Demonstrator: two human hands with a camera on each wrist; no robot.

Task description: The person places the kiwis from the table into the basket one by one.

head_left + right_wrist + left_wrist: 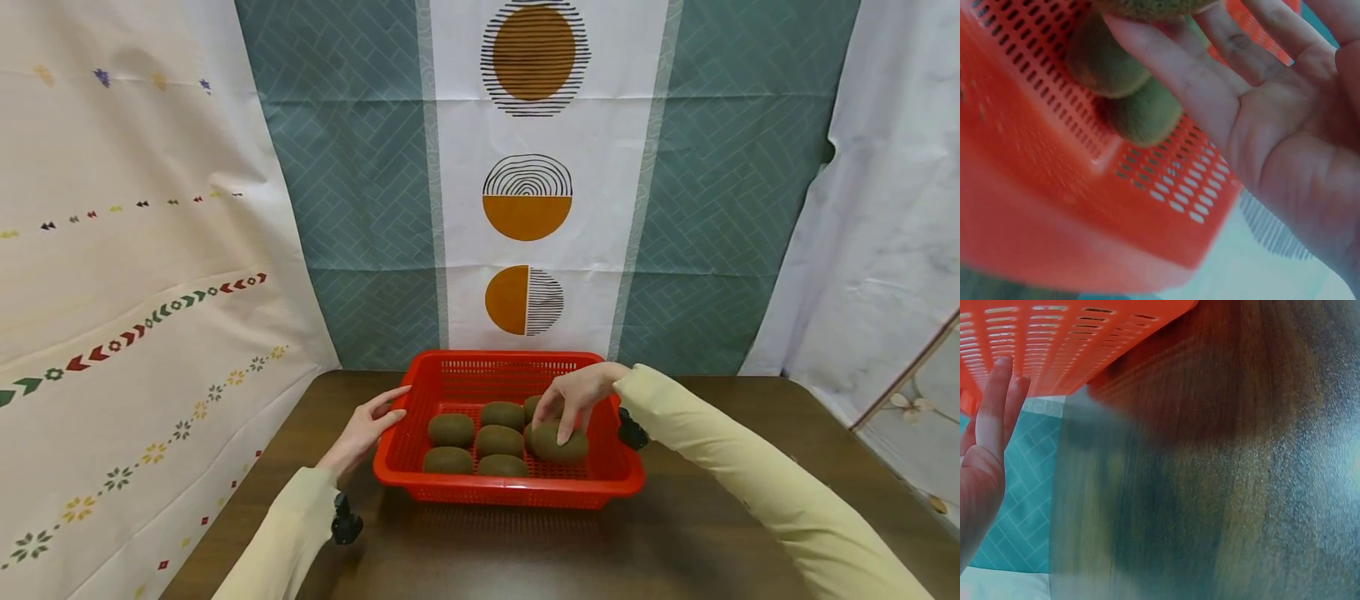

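A red plastic basket (pixel 517 482) with slotted walls stands on the table, and several brown kiwifruit (pixel 452 430) lie in its left and middle part. My right hand (pixel 577 393) reaches over the basket's right side and holds one kiwifruit (pixel 558 443) from above, between thumb and fingers. In the right wrist view this kiwifruit (pixel 1154 7) shows at the top edge, with other kiwifruit (pixel 1105 59) below it. At the basket's left rim rests my left hand (pixel 366 427), its fingers extended against the side. The left wrist view shows straight fingers (pixel 994 406) beside the slotted wall.
The dark wooden table (pixel 720 517) extends on both sides of the basket. Behind it hangs a green and white patterned cloth (pixel 360 208). A cream embroidered cloth (pixel 150 250) hangs on the left and a pale one (pixel 885 275) on the right.
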